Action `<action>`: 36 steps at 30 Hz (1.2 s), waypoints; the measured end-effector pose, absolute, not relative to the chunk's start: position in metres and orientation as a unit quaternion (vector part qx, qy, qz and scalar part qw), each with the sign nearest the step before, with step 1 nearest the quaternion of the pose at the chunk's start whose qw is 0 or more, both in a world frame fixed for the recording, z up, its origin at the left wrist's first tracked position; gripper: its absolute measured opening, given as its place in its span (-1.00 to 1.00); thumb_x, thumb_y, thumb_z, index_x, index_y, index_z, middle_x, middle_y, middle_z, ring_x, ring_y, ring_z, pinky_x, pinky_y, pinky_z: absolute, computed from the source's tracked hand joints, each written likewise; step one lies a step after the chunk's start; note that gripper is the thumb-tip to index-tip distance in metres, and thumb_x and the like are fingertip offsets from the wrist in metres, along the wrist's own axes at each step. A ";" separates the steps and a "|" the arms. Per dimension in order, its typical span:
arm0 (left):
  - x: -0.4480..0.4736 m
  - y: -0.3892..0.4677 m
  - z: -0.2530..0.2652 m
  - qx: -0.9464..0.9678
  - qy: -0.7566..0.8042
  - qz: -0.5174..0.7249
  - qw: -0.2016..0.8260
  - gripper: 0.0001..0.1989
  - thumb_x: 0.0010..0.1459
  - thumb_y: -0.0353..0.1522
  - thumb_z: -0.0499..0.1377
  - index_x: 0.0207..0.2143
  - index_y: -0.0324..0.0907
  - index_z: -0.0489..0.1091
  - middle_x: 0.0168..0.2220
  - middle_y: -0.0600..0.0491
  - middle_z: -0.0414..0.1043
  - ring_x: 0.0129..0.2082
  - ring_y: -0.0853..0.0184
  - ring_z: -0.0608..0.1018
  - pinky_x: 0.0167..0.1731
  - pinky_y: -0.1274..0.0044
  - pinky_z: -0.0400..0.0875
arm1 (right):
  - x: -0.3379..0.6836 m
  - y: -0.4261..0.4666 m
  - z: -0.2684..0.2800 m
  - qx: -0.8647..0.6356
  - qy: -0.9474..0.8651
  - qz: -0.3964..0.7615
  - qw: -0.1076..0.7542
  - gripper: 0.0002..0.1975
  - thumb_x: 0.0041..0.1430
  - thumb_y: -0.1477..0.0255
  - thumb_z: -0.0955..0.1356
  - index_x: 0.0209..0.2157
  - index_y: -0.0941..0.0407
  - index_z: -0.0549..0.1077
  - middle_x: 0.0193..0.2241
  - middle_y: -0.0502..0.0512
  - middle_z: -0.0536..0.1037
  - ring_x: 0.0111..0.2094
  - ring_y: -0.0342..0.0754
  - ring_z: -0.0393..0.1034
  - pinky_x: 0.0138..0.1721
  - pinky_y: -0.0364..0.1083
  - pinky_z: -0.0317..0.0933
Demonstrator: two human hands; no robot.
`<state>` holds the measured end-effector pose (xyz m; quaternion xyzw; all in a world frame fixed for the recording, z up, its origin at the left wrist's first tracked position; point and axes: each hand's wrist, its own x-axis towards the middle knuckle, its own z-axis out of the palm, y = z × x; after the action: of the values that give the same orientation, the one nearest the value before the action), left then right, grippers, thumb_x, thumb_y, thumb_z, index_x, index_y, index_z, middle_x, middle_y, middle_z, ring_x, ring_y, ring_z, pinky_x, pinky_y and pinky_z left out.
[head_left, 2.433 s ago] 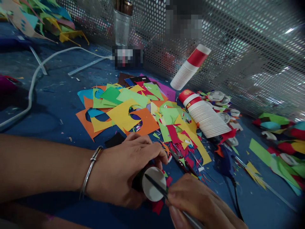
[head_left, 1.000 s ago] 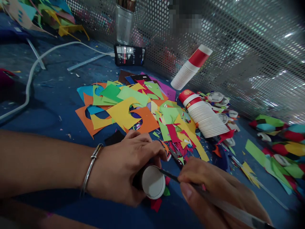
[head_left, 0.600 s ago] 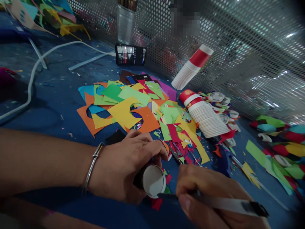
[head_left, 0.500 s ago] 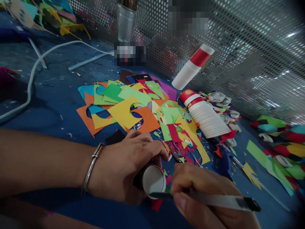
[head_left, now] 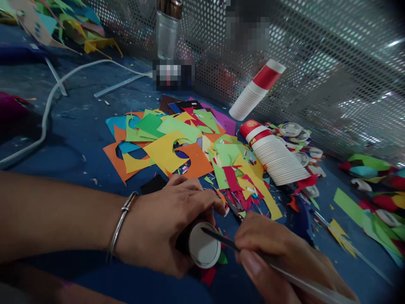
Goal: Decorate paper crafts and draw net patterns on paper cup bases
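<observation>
My left hand, with a silver bangle at its wrist, is wrapped round a small paper cup. The cup's white round end faces me, and its dark side is mostly hidden by my fingers. In my right hand is a slim pointed tool with a dark tip and a translucent handle. Its tip lies over the upper part of the white disc; whether it pierces the surface I cannot tell. Beyond my hands, scissors lie partly hidden among paper scraps.
Cut coloured paper sheets spread across the blue table. Stacked paper cups lie to the right, and another cup stack leans on the perforated metal panel. A white cable crosses the left; a bottle stands behind.
The tool's tip has moved from the lower edge of the white disc up to its upper part, and its handle end has swung downward. My left hand keeps its grip on the cup.
</observation>
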<state>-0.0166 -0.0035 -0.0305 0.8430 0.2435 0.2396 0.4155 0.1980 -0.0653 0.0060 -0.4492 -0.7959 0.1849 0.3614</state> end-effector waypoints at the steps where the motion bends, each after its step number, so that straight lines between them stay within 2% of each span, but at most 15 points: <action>1: -0.016 -0.004 -0.030 0.843 0.246 0.237 0.416 -0.36 -0.15 -0.39 0.37 0.03 -0.02 0.26 -0.11 0.16 0.57 -0.04 0.18 0.54 0.08 0.29 0.19 | 0.198 -0.067 0.004 -0.453 -0.790 0.174 0.375 -0.79 0.24 0.61 0.28 -0.32 -0.02 0.41 -0.52 -0.09 0.50 -0.53 -0.13 0.37 -0.45 -0.10 0.23; 6: -0.015 -0.006 -0.029 0.838 0.260 0.220 0.426 -0.34 -0.21 -0.37 0.40 0.00 -0.02 0.29 -0.10 0.16 0.56 -0.04 0.16 0.53 0.09 0.27 0.18 | 0.202 -0.068 0.003 -0.472 -0.768 0.201 0.384 -0.83 0.29 0.54 0.31 -0.32 -0.02 0.45 -0.51 -0.09 0.49 -0.50 -0.14 0.43 -0.49 -0.10 0.18; 10: -0.016 -0.004 -0.028 0.837 0.262 0.208 0.433 -0.29 -0.22 -0.40 0.40 0.04 -0.02 0.28 -0.07 0.16 0.56 -0.01 0.16 0.52 0.12 0.26 0.17 | 0.204 -0.066 0.005 -0.469 -0.772 0.225 0.364 -0.81 0.26 0.58 0.31 -0.33 -0.01 0.44 -0.52 -0.10 0.49 -0.52 -0.14 0.38 -0.47 -0.10 0.20; 16: -0.017 -0.003 -0.029 0.835 0.257 0.212 0.438 -0.31 -0.22 -0.38 0.41 0.02 -0.01 0.30 -0.08 0.18 0.57 -0.01 0.16 0.52 0.14 0.23 0.14 | 0.201 -0.067 0.000 -0.462 -0.780 0.188 0.378 -0.81 0.27 0.56 0.28 -0.35 -0.02 0.42 -0.56 -0.07 0.45 -0.60 -0.12 0.30 -0.55 -0.08 0.17; 21: -0.017 -0.003 -0.029 0.838 0.256 0.211 0.433 -0.30 -0.19 -0.34 0.42 0.05 0.00 0.27 -0.06 0.16 0.57 0.01 0.13 0.51 0.14 0.23 0.15 | 0.199 -0.065 0.001 -0.452 -0.799 0.162 0.363 -0.80 0.22 0.58 0.27 -0.34 -0.03 0.39 -0.57 -0.06 0.47 -0.59 -0.08 0.37 -0.53 -0.06 0.23; 25: -0.017 -0.003 -0.031 0.844 0.244 0.215 0.426 -0.32 -0.15 -0.31 0.41 0.05 0.00 0.26 -0.04 0.15 0.55 0.01 0.13 0.52 0.11 0.25 0.18 | 0.197 -0.063 0.001 -0.438 -0.806 0.164 0.362 -0.79 0.20 0.59 0.27 -0.32 -0.05 0.39 -0.57 -0.07 0.47 -0.62 -0.08 0.37 -0.57 -0.05 0.20; 29: -0.017 -0.003 -0.031 0.846 0.245 0.223 0.417 -0.38 -0.10 -0.37 0.36 0.04 0.00 0.25 -0.06 0.16 0.56 0.00 0.16 0.53 0.11 0.27 0.17 | 0.196 -0.065 0.000 -0.425 -0.811 0.171 0.363 -0.78 0.19 0.60 0.27 -0.29 -0.05 0.40 -0.57 -0.06 0.49 -0.62 -0.06 0.40 -0.59 -0.05 0.18; 36: -0.019 0.000 -0.028 0.850 0.237 0.206 0.424 -0.35 -0.15 -0.41 0.35 0.04 -0.01 0.25 -0.04 0.15 0.56 0.01 0.16 0.52 0.13 0.28 0.17 | 0.193 -0.065 0.002 -0.413 -0.823 0.161 0.354 -0.78 0.16 0.62 0.26 -0.31 -0.03 0.34 -0.58 -0.05 0.49 -0.64 -0.05 0.39 -0.59 -0.04 0.22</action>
<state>-0.0188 -0.0005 -0.0278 0.8495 0.2373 0.2055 0.4240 0.1932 -0.0646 0.0017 -0.4134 -0.8233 0.1615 0.3539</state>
